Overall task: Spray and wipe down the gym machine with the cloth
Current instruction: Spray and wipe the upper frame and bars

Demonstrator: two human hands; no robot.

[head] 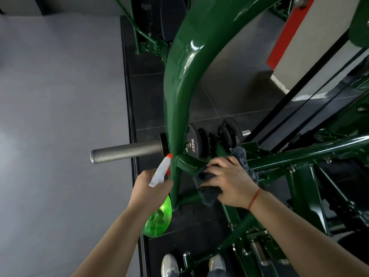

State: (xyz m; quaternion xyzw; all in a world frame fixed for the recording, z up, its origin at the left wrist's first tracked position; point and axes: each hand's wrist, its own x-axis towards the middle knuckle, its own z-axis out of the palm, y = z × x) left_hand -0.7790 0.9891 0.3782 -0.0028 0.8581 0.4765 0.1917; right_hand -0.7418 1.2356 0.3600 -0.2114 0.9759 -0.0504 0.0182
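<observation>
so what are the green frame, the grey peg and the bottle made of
Green frame: probably steel tube, gloss paint, sharp highlights.
Grey peg: bare metal by the look, matte, finely ridged surface.
Bottle: translucent green plastic, light passes through.

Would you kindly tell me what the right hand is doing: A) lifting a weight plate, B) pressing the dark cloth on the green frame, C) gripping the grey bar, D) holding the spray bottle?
B: the right hand presses the cloth on the frame; the left hand holds the spray bottle.
</observation>
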